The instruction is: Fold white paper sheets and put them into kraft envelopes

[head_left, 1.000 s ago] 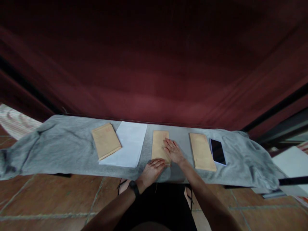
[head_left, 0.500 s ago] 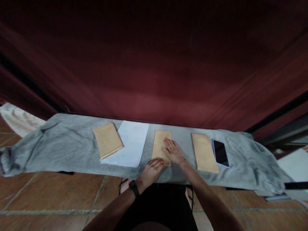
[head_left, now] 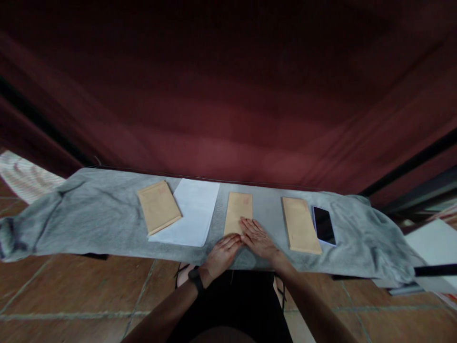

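Observation:
A brown paper envelope [head_left: 238, 208] lies in front of me on the grey cloth, with a small faint red print near its far right corner. My left hand [head_left: 223, 250], with a dark watch on its wrist, rests on the envelope's near left part, fingers stretched out. Flat on its near right part lies my right hand [head_left: 259, 239], fingers extended and touching the left fingertips. Both hands cover the envelope's near end. To the left, white paper sheets [head_left: 197, 209] lie partly under several stacked brown envelopes [head_left: 159, 207].
Right of my hands lie more brown envelopes [head_left: 301, 226], then a dark-screened phone [head_left: 324, 226] with a pale purple edge. The grey cloth [head_left: 103, 214] covers a narrow surface against a dark red upright panel [head_left: 228, 119]. Tiled floor [head_left: 71, 290] shows below.
My right hand has slid toward me along the envelope, from its middle to its near end, and now meets the left hand. The left hand has barely moved. The view shifted slightly.

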Demonstrator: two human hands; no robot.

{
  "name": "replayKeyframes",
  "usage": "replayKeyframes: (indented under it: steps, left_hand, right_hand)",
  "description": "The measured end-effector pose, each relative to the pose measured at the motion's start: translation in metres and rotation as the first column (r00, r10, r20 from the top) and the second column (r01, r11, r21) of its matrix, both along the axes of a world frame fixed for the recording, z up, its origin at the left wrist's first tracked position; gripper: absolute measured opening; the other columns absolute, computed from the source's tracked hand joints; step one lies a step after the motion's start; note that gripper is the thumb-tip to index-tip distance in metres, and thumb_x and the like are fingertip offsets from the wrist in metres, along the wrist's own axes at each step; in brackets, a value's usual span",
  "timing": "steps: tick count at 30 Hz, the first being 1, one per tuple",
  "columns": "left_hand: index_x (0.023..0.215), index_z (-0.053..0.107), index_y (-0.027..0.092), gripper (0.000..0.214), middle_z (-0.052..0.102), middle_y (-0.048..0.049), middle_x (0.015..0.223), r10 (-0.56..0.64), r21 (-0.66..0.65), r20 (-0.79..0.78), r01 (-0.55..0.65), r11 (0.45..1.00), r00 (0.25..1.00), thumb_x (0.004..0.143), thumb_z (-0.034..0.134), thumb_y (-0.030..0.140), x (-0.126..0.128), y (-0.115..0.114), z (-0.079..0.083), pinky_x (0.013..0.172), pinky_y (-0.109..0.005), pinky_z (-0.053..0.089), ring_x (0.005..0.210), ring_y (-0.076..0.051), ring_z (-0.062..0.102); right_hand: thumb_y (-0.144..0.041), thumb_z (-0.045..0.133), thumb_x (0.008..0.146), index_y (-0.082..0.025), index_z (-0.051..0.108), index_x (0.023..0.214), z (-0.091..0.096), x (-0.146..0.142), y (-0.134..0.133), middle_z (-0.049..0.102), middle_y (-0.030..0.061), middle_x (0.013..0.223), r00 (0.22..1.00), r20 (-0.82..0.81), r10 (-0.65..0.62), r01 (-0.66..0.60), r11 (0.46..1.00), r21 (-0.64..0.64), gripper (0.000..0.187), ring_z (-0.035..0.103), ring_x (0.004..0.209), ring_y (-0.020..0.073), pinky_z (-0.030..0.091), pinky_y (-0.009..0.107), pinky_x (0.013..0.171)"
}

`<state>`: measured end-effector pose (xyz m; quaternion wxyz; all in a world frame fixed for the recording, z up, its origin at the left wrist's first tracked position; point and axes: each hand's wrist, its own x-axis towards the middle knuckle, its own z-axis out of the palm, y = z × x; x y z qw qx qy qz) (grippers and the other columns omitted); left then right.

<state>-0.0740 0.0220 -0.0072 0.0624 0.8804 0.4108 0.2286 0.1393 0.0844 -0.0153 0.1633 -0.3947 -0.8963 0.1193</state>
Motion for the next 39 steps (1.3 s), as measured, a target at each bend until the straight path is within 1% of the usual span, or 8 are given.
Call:
replayKeyframes:
  steps: [7,12,17,21,24,29,33,39]
  left_hand:
    - [0.129,0.058,0.017,0.032,0.066,-0.0101,0.133,0.097,0.034,0.049,-0.099,0.995,0.994,0.101,0.043,0.019,-0.004,-0.004,-0.005,0.11,-0.04,0.05,0.131,-0.021,0.057]
    - [0.125,0.061,0.017,0.031,0.066,-0.0107,0.133,0.148,0.018,0.053,-0.149,0.989,0.988,0.102,0.043,0.023,-0.007,-0.007,-0.006,0.11,-0.041,0.05,0.13,-0.022,0.057]
    - [0.123,0.062,0.018,0.028,0.066,-0.0101,0.133,0.166,0.027,0.053,-0.167,0.986,0.985,0.102,0.045,0.024,-0.013,-0.01,-0.003,0.111,-0.043,0.05,0.129,-0.023,0.058]
    - [0.119,0.064,0.017,0.024,0.067,-0.0092,0.131,0.166,0.057,0.062,-0.169,0.984,0.984,0.101,0.049,0.023,-0.013,-0.011,-0.002,0.109,-0.043,0.052,0.125,-0.023,0.061]
    - [0.117,0.065,0.018,0.022,0.068,-0.0092,0.13,0.167,0.074,0.067,-0.172,0.982,0.984,0.099,0.051,0.021,-0.012,-0.01,-0.002,0.108,-0.044,0.053,0.125,-0.023,0.061]
    - [0.117,0.065,0.019,0.023,0.068,-0.0085,0.129,0.185,0.096,0.084,-0.193,0.977,0.979,0.099,0.051,0.021,-0.011,-0.011,-0.004,0.107,-0.043,0.053,0.125,-0.023,0.061]
    - [0.117,0.065,0.018,0.023,0.068,-0.0094,0.129,0.189,0.122,0.083,-0.198,0.973,0.978,0.098,0.052,0.02,-0.011,-0.011,-0.008,0.107,-0.042,0.053,0.126,-0.023,0.061]
    - [0.119,0.065,0.019,0.025,0.069,-0.0105,0.128,0.185,0.146,0.088,-0.196,0.97,0.979,0.097,0.053,0.019,-0.011,-0.01,-0.012,0.107,-0.041,0.052,0.125,-0.022,0.061]
  right_hand:
    - [-0.038,0.038,0.106,-0.027,0.028,0.158,0.007,0.005,-0.03,0.033,0.005,0.161,0.999,0.0,0.048,-0.048,0.998,-0.033,0.054,0.035,0.148,0.0205,0.029,0.046,0.124]
    - [-0.04,0.036,0.107,-0.03,0.029,0.157,0.011,0.011,-0.048,0.036,0.002,0.16,0.998,-0.02,0.058,-0.06,0.992,-0.109,0.052,0.037,0.148,0.0181,0.028,0.045,0.125]
    - [-0.043,0.033,0.107,-0.032,0.047,0.149,0.016,0.017,-0.05,0.048,-0.0002,0.154,0.988,-0.148,0.042,-0.08,0.961,-0.264,0.045,0.042,0.145,0.0167,0.026,0.046,0.126]
    - [-0.045,0.026,0.108,-0.029,0.06,0.138,0.015,0.02,-0.027,0.062,0.0022,0.141,0.959,-0.268,-0.089,-0.021,0.924,-0.382,0.048,0.052,0.137,0.0152,0.031,0.045,0.123]
    - [-0.048,0.027,0.107,-0.026,0.052,0.145,0.009,0.015,-0.001,0.05,0.0042,0.153,0.965,-0.224,-0.135,0.066,0.954,-0.292,0.051,0.041,0.145,0.0179,0.026,0.048,0.125]
    - [-0.043,0.021,0.107,-0.019,0.037,0.155,0.001,-0.006,0.043,0.03,0.0071,0.164,0.985,0.013,-0.174,0.174,0.982,-0.078,0.057,0.025,0.153,0.0216,0.02,0.049,0.126]
    - [-0.043,0.023,0.106,-0.015,0.032,0.157,0.001,-0.023,0.071,0.026,0.0084,0.164,0.973,0.141,-0.185,0.184,0.983,0.019,0.059,0.023,0.153,0.0221,0.016,0.046,0.127]
    - [-0.044,0.026,0.105,-0.013,0.031,0.157,0.0,-0.044,0.093,0.026,0.0091,0.164,0.972,0.19,-0.139,0.131,0.99,0.055,0.061,0.027,0.152,0.0228,0.015,0.045,0.127]
